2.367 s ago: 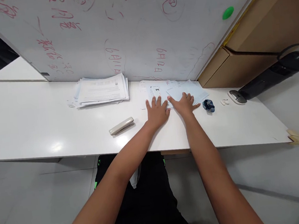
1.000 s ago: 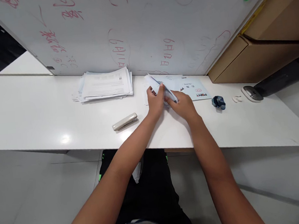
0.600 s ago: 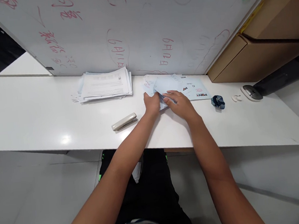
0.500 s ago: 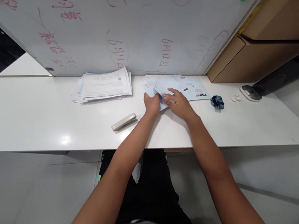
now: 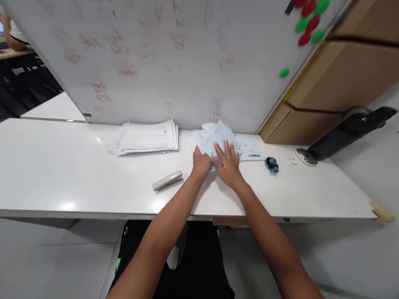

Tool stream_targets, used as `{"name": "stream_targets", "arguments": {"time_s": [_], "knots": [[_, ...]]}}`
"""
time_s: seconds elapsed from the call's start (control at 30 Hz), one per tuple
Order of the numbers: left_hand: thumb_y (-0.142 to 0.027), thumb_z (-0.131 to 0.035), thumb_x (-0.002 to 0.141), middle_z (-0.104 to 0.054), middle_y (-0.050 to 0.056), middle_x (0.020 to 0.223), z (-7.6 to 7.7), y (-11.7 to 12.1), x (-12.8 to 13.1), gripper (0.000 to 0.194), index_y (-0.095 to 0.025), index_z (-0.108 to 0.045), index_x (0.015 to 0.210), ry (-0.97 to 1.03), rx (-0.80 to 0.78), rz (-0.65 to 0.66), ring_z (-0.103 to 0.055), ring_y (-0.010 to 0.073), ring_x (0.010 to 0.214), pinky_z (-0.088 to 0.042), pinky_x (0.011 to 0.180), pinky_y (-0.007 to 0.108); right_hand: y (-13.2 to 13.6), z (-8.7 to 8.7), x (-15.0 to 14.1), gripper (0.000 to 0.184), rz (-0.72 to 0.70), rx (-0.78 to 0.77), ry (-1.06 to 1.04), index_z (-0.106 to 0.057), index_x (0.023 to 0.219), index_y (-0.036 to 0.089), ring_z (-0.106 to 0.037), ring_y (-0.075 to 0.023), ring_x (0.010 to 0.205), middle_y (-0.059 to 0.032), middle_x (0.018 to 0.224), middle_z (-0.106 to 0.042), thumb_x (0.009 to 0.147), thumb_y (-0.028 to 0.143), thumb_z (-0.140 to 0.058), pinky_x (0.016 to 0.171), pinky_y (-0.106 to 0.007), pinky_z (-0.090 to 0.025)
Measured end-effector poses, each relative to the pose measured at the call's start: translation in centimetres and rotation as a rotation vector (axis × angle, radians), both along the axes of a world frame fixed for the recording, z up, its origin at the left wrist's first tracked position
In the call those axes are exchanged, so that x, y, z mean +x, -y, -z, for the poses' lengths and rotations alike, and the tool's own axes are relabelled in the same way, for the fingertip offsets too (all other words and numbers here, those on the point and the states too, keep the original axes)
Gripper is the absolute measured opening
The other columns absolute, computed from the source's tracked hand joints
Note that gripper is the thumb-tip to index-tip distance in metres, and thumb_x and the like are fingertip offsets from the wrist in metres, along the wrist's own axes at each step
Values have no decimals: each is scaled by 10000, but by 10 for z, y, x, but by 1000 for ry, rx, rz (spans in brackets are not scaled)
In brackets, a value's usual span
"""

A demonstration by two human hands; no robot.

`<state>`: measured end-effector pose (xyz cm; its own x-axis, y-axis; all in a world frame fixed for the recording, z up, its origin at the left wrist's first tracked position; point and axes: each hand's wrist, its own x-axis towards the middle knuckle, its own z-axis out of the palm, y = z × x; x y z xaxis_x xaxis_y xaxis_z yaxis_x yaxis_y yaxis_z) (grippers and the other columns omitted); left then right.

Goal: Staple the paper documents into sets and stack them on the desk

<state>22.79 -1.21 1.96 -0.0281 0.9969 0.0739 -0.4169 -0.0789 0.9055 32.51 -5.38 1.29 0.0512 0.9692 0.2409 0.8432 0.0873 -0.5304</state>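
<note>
Both my hands meet on a small bunch of pale blue sheets point(image 5: 216, 138) lying on the white table point(image 5: 45, 164) below a whiteboard. My left hand point(image 5: 201, 162) is closed on the near left corner of the sheets. My right hand point(image 5: 226, 160) lies flat on top of them with fingers stretched out. One more blue sheet with a printed logo point(image 5: 251, 150) lies flat just right of the hands.
A thicker pile of white papers point(image 5: 147, 137) lies to the left, a beige stapler point(image 5: 167, 180) near the front, a small blue object point(image 5: 271, 163) to the right. Cardboard boxes point(image 5: 341, 79) and a black device point(image 5: 349, 130) stand at right. Magnets point(image 5: 308, 12) dot the whiteboard.
The camera has tilted up and pulled back. My right hand has flattened onto the blue sheets, and my left hand still pinches their corner. The picture is blurred by head motion.
</note>
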Motion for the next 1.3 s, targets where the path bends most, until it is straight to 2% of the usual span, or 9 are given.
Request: {"name": "stream_targets", "arguments": {"time_s": [0.17,0.27,0.4,0.63,0.7,0.83,0.9,1.07,1.3], "knots": [[-153,-657,682,-708,80,1062,-16,66,-38,410,-168,-632,1091,-45,1,141,-670,211,907,-524,856,357,77,4,-48,593,172,127,-189,-182,1489,358,104,-266,1452,4,1592,89,935,553,-265,1109,-615,-23],[-197,-676,696,-706,73,1078,-5,101,-66,411,-171,-633,1104,-117,-26,155,-661,221,963,-514,891,357,108,21,-80,628,264,104,-372,-139,1500,340,86,-270,1454,-25,1592,78,927,574,-246,1104,-623,-44],[-264,-664,740,-694,85,1121,16,128,-94,419,-156,-617,1142,-117,-37,159,-647,227,1028,-483,950,368,112,36,-109,685,363,74,-530,-181,1500,288,54,-274,1456,-74,1595,1,902,617,-231,1104,-614,1],[-322,-660,779,-671,78,1179,16,155,-107,395,-187,-619,1148,-67,-4,165,-618,209,1094,-449,991,342,104,19,-123,765,413,51,-764,-181,1504,222,69,-236,1456,-79,1593,-30,875,657,-207,1137,-533,39],[-333,-669,778,-672,74,1172,10,161,-108,376,-190,-628,1124,-86,33,162,-626,205,1071,-462,969,331,108,15,-127,737,394,111,-855,-164,1505,246,32,-214,1460,-49,1595,-54,886,645,-210,1158,-497,-40],[-349,-702,743,-700,55,1099,4,167,-111,361,-198,-662,1068,-140,49,154,-648,209,1012,-489,918,323,117,14,-136,728,348,167,-1041,-102,1500,239,-232,-205,1425,-79,1576,-159,896,619,-249,1122,-411,-283],[-354,-693,744,-713,53,1068,2,169,-113,339,-191,-684,1041,-185,42,133,-652,221,1006,-489,920,333,120,15,-140,733,365,188,-1073,-61,1494,242,-261,-200,1413,-90,1574,-148,895,606,-275,1102,-395,-326],[-333,-630,802,-729,36,1020,1,176,-115,264,-216,-713,1023,-316,164,89,-661,230,960,-485,908,345,129,11,-146,752,423,312,-1127,60,1462,278,-148,-175,1447,-111,1581,-51,893,552,-349,1137,-420,-264],[-345,-616,807,-737,12,954,-2,178,-120,242,-255,-721,1006,-476,290,153,-661,242,885,-509,843,352,135,5,-138,813,386,387,-1339,-7,1422,292,-190,-194,1438,-132,1572,-61,828,482,-528,1126,-419,-287]]}}
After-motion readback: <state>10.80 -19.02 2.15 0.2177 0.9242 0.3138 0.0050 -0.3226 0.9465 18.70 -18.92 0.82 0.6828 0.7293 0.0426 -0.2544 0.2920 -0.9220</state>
